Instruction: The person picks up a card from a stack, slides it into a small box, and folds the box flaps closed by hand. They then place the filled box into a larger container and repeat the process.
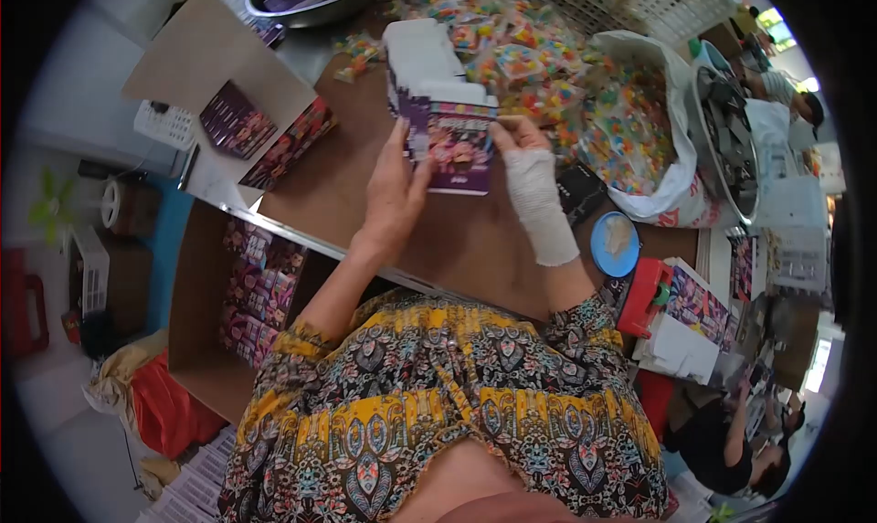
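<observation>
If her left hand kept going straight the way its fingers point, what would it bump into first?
Probably the stack of white boxes just beyond the purple box that the left hand grips; depth is hard to judge.

Carton [459, 148] pinched between fingers of left hand [393, 194] and right hand [530, 180], above the table [457, 249]. Stack of flat cartons [422, 62] just beyond the fingertips. Candy pile [521, 57] beyond and right of the right fingers; candy bag [639, 130] farther right. Box of cartons [256, 285] below-left of the left fingers. Lid [614, 243] right of the right wrist.
</observation>
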### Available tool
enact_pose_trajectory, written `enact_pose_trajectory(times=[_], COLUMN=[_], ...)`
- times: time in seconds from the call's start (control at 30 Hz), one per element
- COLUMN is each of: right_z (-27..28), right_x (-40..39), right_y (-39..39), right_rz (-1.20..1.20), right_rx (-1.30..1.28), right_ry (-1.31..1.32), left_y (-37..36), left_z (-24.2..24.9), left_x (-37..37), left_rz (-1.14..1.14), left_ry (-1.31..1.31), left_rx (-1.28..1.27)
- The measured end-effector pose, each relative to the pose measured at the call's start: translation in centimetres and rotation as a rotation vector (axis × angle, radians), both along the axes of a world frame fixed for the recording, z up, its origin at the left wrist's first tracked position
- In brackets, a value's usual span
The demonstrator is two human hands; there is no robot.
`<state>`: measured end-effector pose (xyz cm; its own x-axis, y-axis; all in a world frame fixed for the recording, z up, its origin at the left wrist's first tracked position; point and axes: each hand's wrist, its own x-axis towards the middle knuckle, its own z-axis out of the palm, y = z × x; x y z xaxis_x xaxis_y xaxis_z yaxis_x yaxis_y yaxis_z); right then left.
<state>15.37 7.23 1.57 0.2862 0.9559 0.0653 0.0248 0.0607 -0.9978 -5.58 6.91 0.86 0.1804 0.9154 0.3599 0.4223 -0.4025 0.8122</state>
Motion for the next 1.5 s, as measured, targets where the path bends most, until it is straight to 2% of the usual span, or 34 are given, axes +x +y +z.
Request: enact_pose_trajectory(times=[0.07,0.1,0.17,0.2,0.23,0.3,0.37,0.43,0.47,0.53,0.57,0.63,0.77,0.83,0.87,0.9,0.93,1.0,1.07,1.1,1.17,1.23,1.27,1.33,1.43,1.5], right_z=[-1.0,-0.9,3.2,2.3,1.4,1.4,1.3,2.5,2.6,1.1,0.3,0.1,1.8,1.6,0.9,1.7,3.2,5.9,3.2,2.4,1.3,0.7,0.4,0.6,-0.2,-0.9], right_x=[-0.6,-1.3,-2.3,-2.7,-2.9,-3.8,-3.6,-3.2,-3.2,-2.8,-2.3,-2.3,-4.4,-4.8,-5.3,-5.0,-4.2,-2.5,-2.0,-2.5,-3.1,-2.5,-2.3,-2.3,-1.6,-1.5], right_y=[-1.6,-2.4,-4.5,-5.1,-5.5,-6.5,-7.6,-8.1,-8.2,-7.9,-7.6,-7.3,-8.0,-7.5,-6.9,-6.8,-7.0,-8.2,-10.3,-11.6,-13.8,-14.1,-13.9,-14.1,-14.3,-14.4], right_rz=[0.034,-0.05,-0.312,-0.242,-0.167,-0.193,-0.176,-0.184,-0.17,-0.085,0.027,0.147,0.144,0.215,0.148,0.065,-0.012,-0.195,-0.19,-0.169,-0.044,0.021,0.072,0.139,0.273,0.272], right_rx=[0.033,-0.018,0.305,0.366,0.433,0.527,0.467,0.364,0.358,0.298,0.173,0.044,0.125,0.144,0.267,0.404,0.54,0.584,0.323,0.29,-0.051,-0.113,-0.113,-0.125,-0.198,-0.207], right_ry=[-0.021,-0.137,-1.09,-1.117,-1.139,-1.152,-1.144,-1.112,-1.073,-0.893,-0.816,-0.53,-0.448,-0.464,-0.499,-0.649,-0.794,-0.893,-0.637,-0.622,-0.218,-0.23,-0.057,0.195,0.32,0.342], left_y=[-0.8,-1.4,-2.6,-3.4,-4.3,-5.5,-5.9,-6.3,-6.7,-6.9,-7.0,-7.7,-8.6,-9.2,-9.2,-9.3,-9.0,-9.5,-9.1,-9.4,-10.2,-10.6,-10.9,-10.6,-9.7,-9.4], left_z=[1.3,1.9,2.0,1.9,2.0,1.8,0.6,1.1,1.5,0.5,-0.2,0.8,2.4,2.1,2.2,2.4,3.6,5.0,4.5,4.2,3.7,2.9,2.9,4.1,4.7,3.9], left_x=[0.0,-0.1,-0.8,-0.9,-0.3,0.7,0.5,0.0,0.2,0.5,0.5,0.3,-0.3,-0.3,-0.5,-0.5,0.0,-0.2,0.2,0.3,0.7,0.9,1.1,0.4,-0.7,-1.1], left_rz=[-0.231,-0.256,-0.284,-0.28,-0.308,-0.265,-0.272,-0.241,-0.265,-0.311,-0.34,-0.381,-0.476,-0.427,-0.365,-0.344,-0.308,-0.219,-0.197,-0.202,-0.225,-0.275,-0.255,-0.298,-0.329,-0.27], left_ry=[-0.57,-0.508,-0.306,-0.169,-0.173,-0.293,-0.32,-0.145,-0.173,-0.232,-0.207,-0.165,-0.072,-0.133,-0.136,-0.296,-0.302,-0.343,-0.424,-0.456,-0.535,-0.629,-0.697,-0.678,-0.57,-0.587], left_rx=[-0.499,-0.498,-0.51,-0.519,-0.512,-0.315,-0.272,-0.459,-0.542,-0.488,-0.397,-0.524,-0.606,-0.613,-0.66,-0.738,-0.725,-0.693,-0.641,-0.657,-0.724,-0.801,-0.751,-0.69,-0.751,-0.774])
